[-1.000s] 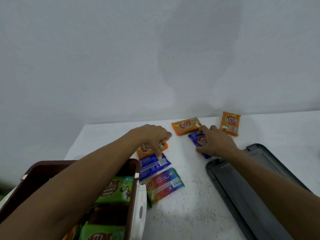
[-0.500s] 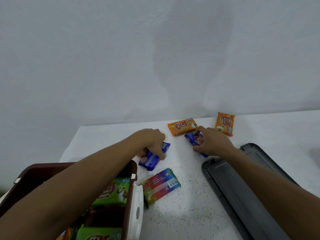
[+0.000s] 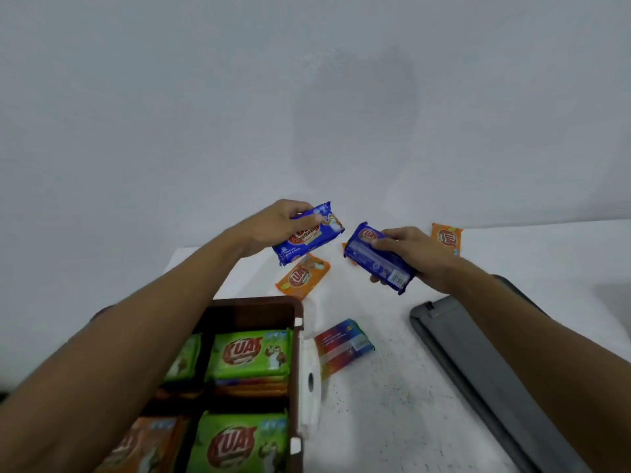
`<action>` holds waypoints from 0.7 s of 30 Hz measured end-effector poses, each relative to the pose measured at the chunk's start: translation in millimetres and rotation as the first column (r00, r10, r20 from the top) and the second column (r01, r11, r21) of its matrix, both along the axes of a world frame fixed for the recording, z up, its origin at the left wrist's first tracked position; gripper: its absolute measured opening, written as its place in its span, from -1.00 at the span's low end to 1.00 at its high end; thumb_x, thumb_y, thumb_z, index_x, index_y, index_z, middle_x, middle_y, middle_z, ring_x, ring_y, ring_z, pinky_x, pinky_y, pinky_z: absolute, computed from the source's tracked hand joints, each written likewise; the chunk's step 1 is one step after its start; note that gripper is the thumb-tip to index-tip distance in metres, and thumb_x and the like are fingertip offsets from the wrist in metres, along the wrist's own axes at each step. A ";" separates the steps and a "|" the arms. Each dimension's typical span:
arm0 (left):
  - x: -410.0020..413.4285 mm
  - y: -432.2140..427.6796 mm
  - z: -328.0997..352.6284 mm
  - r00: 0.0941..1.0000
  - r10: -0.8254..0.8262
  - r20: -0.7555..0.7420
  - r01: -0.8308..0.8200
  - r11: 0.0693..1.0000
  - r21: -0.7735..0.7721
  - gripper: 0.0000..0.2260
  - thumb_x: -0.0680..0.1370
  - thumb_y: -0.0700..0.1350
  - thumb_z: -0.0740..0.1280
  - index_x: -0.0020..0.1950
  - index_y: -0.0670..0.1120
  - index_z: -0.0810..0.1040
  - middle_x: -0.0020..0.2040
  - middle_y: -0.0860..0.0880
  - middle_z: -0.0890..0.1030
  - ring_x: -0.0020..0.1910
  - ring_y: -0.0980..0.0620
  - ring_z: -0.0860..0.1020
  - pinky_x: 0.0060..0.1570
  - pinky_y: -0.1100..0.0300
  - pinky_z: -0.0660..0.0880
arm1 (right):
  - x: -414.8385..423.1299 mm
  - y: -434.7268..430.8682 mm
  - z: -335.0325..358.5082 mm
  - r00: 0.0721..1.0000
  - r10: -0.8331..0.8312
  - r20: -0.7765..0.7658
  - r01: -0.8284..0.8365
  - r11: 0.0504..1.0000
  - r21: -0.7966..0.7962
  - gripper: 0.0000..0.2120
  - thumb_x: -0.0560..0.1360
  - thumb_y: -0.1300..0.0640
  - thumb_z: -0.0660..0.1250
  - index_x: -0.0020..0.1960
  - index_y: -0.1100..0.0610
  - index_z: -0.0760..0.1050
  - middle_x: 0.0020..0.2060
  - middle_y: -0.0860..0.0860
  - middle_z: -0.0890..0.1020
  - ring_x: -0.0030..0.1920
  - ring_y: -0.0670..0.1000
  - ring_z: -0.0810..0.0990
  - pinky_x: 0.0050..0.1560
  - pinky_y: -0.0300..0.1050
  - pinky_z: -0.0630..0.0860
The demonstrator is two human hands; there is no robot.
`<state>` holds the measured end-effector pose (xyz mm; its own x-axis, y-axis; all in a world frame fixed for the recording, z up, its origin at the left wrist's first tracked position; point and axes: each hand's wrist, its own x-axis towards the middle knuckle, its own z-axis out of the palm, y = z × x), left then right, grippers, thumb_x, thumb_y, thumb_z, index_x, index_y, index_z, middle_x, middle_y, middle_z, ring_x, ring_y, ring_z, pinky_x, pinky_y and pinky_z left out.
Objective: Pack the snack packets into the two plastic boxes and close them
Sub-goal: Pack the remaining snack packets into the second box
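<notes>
Now both hands are working at once, and that looks like the plan: two packets per trip. The left hand (image 3: pixel 273 223) is pinching a blue packet (image 3: pixel 309 235) by its long edge, thumb on top, holding it above the white table (image 3: pixel 392 387). The right hand (image 3: pixel 415 256) is clamping a second blue packet (image 3: pixel 377 257) across its width, barcode end tilting toward us. Below the left arm the brown box (image 3: pixel 259 307) is sitting open, green packets (image 3: pixel 251 353) already lying flat in rows, presumably to save room. Three orange packets (image 3: pixel 302 276) and a rainbow packet (image 3: pixel 341 346) are waiting loose on the table. A grey lid (image 3: pixel 478 370) is lying flat at the right, likely kept aside for closing.
</notes>
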<state>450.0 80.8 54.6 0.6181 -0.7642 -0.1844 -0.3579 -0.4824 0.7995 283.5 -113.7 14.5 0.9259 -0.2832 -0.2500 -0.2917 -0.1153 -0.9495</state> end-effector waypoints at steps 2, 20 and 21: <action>-4.8 32.7 12.4 0.998 -0.035 0.049 0.033 0.999 0.032 -0.71 0.56 0.10 0.32 0.20 -0.01 0.50 0.00 -0.01 0.67 -0.17 0.04 0.68 -0.32 0.29 0.56 | -1.4 26.7 17.9 0.998 0.059 0.019 -0.058 0.996 -0.060 -0.75 0.58 0.07 0.31 0.14 0.21 0.56 -0.08 0.19 0.71 -0.17 0.16 0.70 -0.24 -0.08 0.62; -10.0 234.0 -10.1 0.960 -0.277 -0.041 0.279 0.942 0.186 -0.79 0.58 -0.01 0.33 0.13 -0.10 0.53 -0.05 -0.10 0.71 -0.11 -0.08 0.70 -0.14 0.07 0.62 | -26.8 196.2 58.8 0.935 0.307 -0.178 -0.334 0.931 -0.145 -0.67 0.60 -0.17 0.14 0.24 0.00 0.44 0.04 0.11 0.67 -0.06 0.05 0.67 -0.06 -0.02 0.58; -12.5 236.4 -11.5 0.948 -0.309 -0.079 0.318 0.924 0.212 -0.80 0.58 -0.02 0.33 0.13 -0.10 0.52 -0.03 -0.10 0.71 -0.09 -0.09 0.70 -0.14 0.08 0.63 | -28.2 203.6 61.6 0.904 0.357 -0.235 -0.402 0.896 -0.187 -0.62 0.59 -0.21 0.12 0.24 -0.01 0.47 0.06 0.06 0.66 -0.03 0.01 0.66 -0.03 -0.06 0.57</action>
<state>437.5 317.2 43.1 0.3411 -0.8552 -0.3903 -0.4868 -0.5159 0.7049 255.3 89.9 76.2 0.9150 0.0103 -0.4033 -0.3542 -0.4580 -0.8153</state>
